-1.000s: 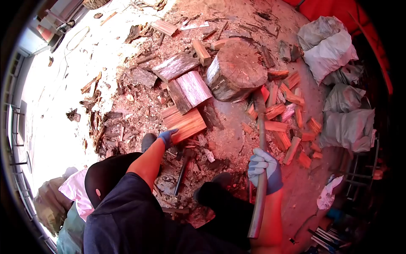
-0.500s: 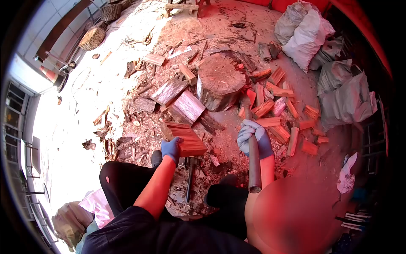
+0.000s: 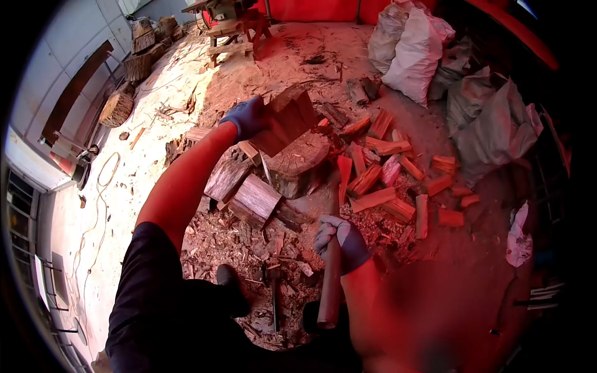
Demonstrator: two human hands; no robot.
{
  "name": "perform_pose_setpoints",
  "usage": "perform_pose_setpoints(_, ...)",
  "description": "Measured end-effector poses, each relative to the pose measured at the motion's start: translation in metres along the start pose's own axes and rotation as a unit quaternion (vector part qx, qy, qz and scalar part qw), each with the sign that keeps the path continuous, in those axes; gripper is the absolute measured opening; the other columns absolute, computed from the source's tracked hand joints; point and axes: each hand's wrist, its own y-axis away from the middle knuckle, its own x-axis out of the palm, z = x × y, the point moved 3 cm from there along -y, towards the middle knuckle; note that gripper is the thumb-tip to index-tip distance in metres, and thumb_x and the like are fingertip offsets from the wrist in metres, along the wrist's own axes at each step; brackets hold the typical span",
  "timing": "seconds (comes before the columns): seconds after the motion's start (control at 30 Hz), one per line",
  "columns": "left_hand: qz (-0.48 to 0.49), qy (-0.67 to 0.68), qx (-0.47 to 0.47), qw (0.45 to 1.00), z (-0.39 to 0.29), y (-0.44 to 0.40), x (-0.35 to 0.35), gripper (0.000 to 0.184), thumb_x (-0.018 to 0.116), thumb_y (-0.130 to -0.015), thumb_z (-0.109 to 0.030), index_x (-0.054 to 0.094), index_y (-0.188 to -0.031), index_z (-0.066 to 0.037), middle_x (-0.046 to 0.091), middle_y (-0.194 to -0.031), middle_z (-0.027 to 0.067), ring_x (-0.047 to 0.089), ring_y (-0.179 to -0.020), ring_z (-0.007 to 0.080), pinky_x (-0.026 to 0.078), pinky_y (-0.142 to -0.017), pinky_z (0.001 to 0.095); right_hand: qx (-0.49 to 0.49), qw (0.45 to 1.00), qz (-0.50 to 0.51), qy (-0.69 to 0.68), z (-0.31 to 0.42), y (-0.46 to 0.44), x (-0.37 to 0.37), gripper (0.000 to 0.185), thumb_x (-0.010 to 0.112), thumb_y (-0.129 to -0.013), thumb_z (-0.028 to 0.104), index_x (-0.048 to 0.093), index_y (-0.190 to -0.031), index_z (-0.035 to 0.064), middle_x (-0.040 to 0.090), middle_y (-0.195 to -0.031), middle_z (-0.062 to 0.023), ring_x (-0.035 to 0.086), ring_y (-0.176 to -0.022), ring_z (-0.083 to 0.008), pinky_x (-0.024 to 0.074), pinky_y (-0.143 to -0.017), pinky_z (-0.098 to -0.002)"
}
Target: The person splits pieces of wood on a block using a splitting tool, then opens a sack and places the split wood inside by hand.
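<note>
My left hand point(image 3: 245, 118), in a blue-grey glove, is closed on a split chunk of firewood point(image 3: 286, 121). It holds the chunk at the round chopping block point(image 3: 298, 155), partly covering the block's top; I cannot tell whether they touch. My gloved right hand point(image 3: 342, 242) is wrapped round the long handle of an axe point(image 3: 330, 292). The handle's butt end points back toward me, and its far end reaches a red wedge-shaped head beside the block. On the ground between my feet lies a dark long-handled tool point(image 3: 275, 298).
Several split firewood pieces point(image 3: 373, 199) are scattered right of the block. Two thick log pieces point(image 3: 255, 199) lie at its left. Filled sacks point(image 3: 413, 56) stand at the back right. Log rounds point(image 3: 117, 109) line the left wall, and a wooden stand point(image 3: 230, 31) is behind.
My left hand has carried the firewood chunk forward and up, from near my knees to the chopping block. My right hand and the axe have shifted left and closer to me. The view has tilted up.
</note>
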Motion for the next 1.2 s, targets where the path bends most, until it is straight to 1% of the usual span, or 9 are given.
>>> perform_pose_setpoints(0.13, 0.166, -0.149, -0.01, 0.975, -0.009, -0.047, 0.046, 0.048, 0.073, -0.08, -0.033, 0.059, -0.119, -0.01, 0.068, -0.113, 0.0179, 0.064, -0.112, 0.0372, 0.048, -0.095, 0.0473, -0.003, 1.0, -0.03, -0.007, -0.002, 0.001, 0.001, 0.028, 0.047, -0.102, 0.013, 0.041, -0.074, 0.0145, 0.037, -0.062, 0.0046, 0.04, -0.051, -0.0093, 0.0392, -0.051, -0.0244)
perform_pose_setpoints(0.23, 0.062, -0.188, -0.047, 0.979, 0.028, -0.056, 0.113, 0.045, 0.062, -0.087, -0.024, 0.055, -0.13, -0.016, 0.054, -0.14, 0.0097, 0.043, -0.138, 0.0306, 0.026, -0.111, 0.0623, -0.039, 0.999, -0.022, 0.006, -0.003, -0.005, -0.006, 0.024, 0.048, -0.102, 0.011, 0.043, -0.078, 0.0116, 0.037, -0.063, 0.0027, 0.041, -0.053, -0.0118, 0.0418, -0.053, -0.0267)
perform_pose_setpoints(0.4, 0.041, -0.167, -0.005, 0.985, 0.027, -0.054, 0.109, 0.05, 0.065, -0.084, -0.025, 0.053, -0.132, -0.017, 0.049, -0.144, 0.0112, 0.038, -0.14, 0.0328, 0.027, -0.112, 0.0603, -0.02, 0.999, -0.021, -0.027, -0.003, -0.003, -0.009, 0.025, 0.053, -0.099, 0.012, 0.046, -0.075, 0.0083, 0.042, -0.062, -0.0009, 0.045, -0.053, -0.0153, 0.044, -0.053, -0.0292)
perform_pose_setpoints(0.5, 0.047, -0.188, -0.028, 0.981, 0.025, -0.051, 0.106, 0.081, 0.078, -0.075, -0.035, 0.043, -0.145, -0.017, 0.039, -0.153, 0.0149, 0.034, -0.144, 0.0341, 0.029, -0.113, 0.0544, -0.031, 0.999, -0.018, 0.019, -0.006, -0.005, -0.008, 0.025, 0.056, -0.097, 0.012, 0.046, -0.075, 0.0091, 0.043, -0.062, -0.0014, 0.046, -0.052, -0.0156, 0.0442, -0.051, -0.0296)
perform_pose_setpoints(0.7, -0.014, -0.169, -0.04, 0.985, 0.005, -0.036, 0.101, 0.073, 0.076, -0.075, -0.036, 0.048, -0.14, -0.02, 0.04, -0.152, 0.0157, 0.034, -0.143, 0.0367, 0.027, -0.113, 0.0579, -0.056, 0.997, -0.04, 0.042, -0.012, -0.006, -0.009, 0.026, 0.055, -0.098, 0.013, 0.045, -0.073, 0.0099, 0.043, -0.061, -0.0015, 0.046, -0.052, -0.0157, 0.0451, -0.052, -0.0301)
perform_pose_setpoints(0.8, -0.077, 0.007, 0.101, 0.992, -0.03, 0.02, 0.101, 0.067, 0.078, -0.08, -0.037, 0.053, -0.136, -0.01, 0.051, -0.142, 0.0175, 0.046, -0.133, 0.0382, 0.038, -0.11, 0.0455, -0.053, 0.997, -0.03, 0.041, -0.015, -0.013, -0.012, 0.023, 0.053, -0.098, 0.014, 0.048, -0.077, 0.0079, 0.043, -0.062, -0.0011, 0.046, -0.052, -0.0153, 0.0459, -0.052, -0.0304)
perform_pose_setpoints(0.93, 0.328, 0.568, -0.055, 0.753, -0.123, 0.185, 0.046, 0.058, 0.068, -0.096, -0.031, 0.048, -0.142, -0.001, 0.059, -0.129, 0.0095, 0.054, -0.119, 0.0154, 0.043, -0.103, 0.0322, -0.102, 0.987, -0.044, 0.113, -0.026, -0.027, -0.008, 0.017, 0.051, -0.099, 0.014, 0.056, -0.085, 0.0063, 0.044, -0.063, -0.0007, 0.048, -0.054, -0.0153, 0.0457, -0.05, -0.0304)
perform_pose_setpoints(1.0, 0.319, 0.653, -0.091, 0.681, -0.144, 0.252, 0.039, 0.06, 0.068, -0.097, -0.028, 0.045, -0.146, -0.002, 0.06, -0.128, 0.0094, 0.053, -0.12, 0.0143, 0.043, -0.102, 0.03, -0.104, 0.977, -0.026, 0.185, -0.032, -0.049, -0.023, 0.018, 0.054, -0.094, 0.016, 0.058, -0.081, 0.0044, 0.06, -0.069, -0.0058, 0.053, -0.057, -0.0165, 0.0455, -0.056, -0.0277)
perform_pose_setpoints(1.2, 0.251, 0.683, -0.301, 0.616, -0.187, 0.369, 0.048, 0.057, 0.071, -0.094, -0.017, 0.046, -0.142, -0.001, 0.064, -0.114, 0.0103, 0.065, -0.099, 0.0158, 0.054, -0.078, 0.0293, -0.022, 0.973, -0.079, 0.216, -0.056, -0.069, -0.061, 0.027, 0.056, -0.094, 0.017, 0.049, -0.07, 0.0107, 0.049, -0.058, -0.003, 0.049, -0.05, -0.0192, 0.0439, -0.052, -0.0335)
